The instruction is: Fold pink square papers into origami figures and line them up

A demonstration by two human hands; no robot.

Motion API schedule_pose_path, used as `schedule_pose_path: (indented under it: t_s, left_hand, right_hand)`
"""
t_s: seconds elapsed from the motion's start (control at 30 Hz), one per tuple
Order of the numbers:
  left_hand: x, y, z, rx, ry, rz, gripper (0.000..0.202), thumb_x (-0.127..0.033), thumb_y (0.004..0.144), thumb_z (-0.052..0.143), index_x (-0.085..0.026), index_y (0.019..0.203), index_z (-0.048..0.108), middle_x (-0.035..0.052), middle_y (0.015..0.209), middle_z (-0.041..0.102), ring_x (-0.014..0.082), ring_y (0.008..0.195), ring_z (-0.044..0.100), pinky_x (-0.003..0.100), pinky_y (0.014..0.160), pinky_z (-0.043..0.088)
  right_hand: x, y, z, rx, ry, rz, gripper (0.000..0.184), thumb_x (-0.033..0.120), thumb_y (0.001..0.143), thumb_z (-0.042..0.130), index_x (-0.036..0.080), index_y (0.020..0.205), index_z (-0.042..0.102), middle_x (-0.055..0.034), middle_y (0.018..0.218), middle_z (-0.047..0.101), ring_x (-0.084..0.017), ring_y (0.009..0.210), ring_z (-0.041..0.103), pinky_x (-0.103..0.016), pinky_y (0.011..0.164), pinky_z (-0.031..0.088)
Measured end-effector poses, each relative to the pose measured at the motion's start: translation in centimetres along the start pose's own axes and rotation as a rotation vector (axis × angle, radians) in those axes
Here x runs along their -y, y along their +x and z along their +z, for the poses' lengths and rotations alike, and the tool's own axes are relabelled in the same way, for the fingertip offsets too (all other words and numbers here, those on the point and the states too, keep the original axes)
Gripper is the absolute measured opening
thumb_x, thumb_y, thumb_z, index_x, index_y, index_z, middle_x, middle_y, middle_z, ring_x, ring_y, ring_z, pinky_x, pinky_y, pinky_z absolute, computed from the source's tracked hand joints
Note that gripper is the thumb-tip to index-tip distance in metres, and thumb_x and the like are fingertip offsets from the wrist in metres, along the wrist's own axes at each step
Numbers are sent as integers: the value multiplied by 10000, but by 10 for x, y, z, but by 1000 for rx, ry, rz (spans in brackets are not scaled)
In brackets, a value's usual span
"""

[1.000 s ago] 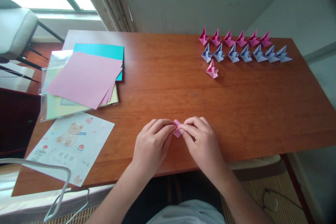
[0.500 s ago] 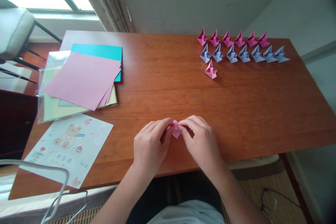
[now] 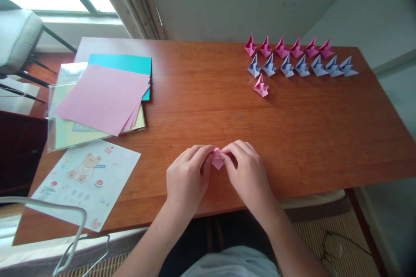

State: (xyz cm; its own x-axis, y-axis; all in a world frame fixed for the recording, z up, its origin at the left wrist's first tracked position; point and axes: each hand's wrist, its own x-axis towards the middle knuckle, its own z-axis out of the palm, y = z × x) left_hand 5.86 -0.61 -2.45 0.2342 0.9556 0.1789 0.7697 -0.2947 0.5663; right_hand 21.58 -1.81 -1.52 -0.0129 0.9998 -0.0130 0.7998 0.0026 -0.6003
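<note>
My left hand and my right hand meet near the front edge of the wooden table. Between their fingertips both pinch a small folded pink paper piece, most of it hidden by the fingers. At the far right stand finished folded figures: a row of several dark pink ones, a row of several lilac ones in front of it, and a single light pink one below the left end.
A stack of coloured sheets with a pink sheet on top lies at the left over a clear sleeve. A printed bear sheet lies at the front left. A grey chair stands by the window.
My fingers have shifted slightly on the pink piece, turning it and pressing it between both hands. Nothing else on the table has moved.
</note>
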Motion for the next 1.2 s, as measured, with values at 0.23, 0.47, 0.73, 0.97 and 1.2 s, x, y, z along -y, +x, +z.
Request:
schedule_pose_path:
  t_s: [0.23, 0.47, 0.73, 0.97, 1.2]
  left_hand:
    - [-1, 0, 1, 12, 44, 21, 159, -219, 980, 572, -244, 1033, 720, -9, 977, 763, 176, 861, 704, 271, 705, 488]
    - [3, 0, 3, 37, -18, 22, 162, -194, 972, 571, -238, 1045, 709, -3, 981, 742, 169, 870, 684, 266, 724, 481]
    - [8, 0, -2, 87, -112, 64, 135, -223, 974, 573, -229, 993, 706, 22, 951, 698, 162, 832, 655, 264, 711, 486]
    - [10, 0, -10, 100, -219, 130, 123, -181, 945, 607, -230, 983, 713, 31, 1028, 742, 178, 913, 693, 284, 799, 533]
    - [1, -5, -18, 191, -813, -194, 112, -204, 884, 714, -212, 994, 696, 31, 947, 759, 162, 821, 734, 250, 747, 592]
  right_hand:
    - [7, 3, -1, 55, -79, 30, 132, 200, 989, 577, 210, 858, 580, -43, 890, 660, -234, 876, 600, -343, 777, 429]
    - [10, 1, -4, 77, -101, 48, 134, 248, 987, 591, 214, 857, 591, -42, 875, 645, -244, 863, 589, -367, 778, 439]
    - [-1, -8, -4, 4, 66, -53, 90, 161, 966, 599, 215, 908, 639, -50, 1029, 653, -220, 964, 596, -361, 866, 479]
    - [-5, -15, -10, -26, 369, -21, 87, 195, 960, 636, 258, 948, 694, -15, 1088, 723, -174, 980, 668, -287, 801, 528]
    - [0, -15, -18, -24, 575, -105, 99, 161, 912, 700, 259, 902, 705, -3, 1025, 740, -169, 1019, 689, -310, 929, 532]
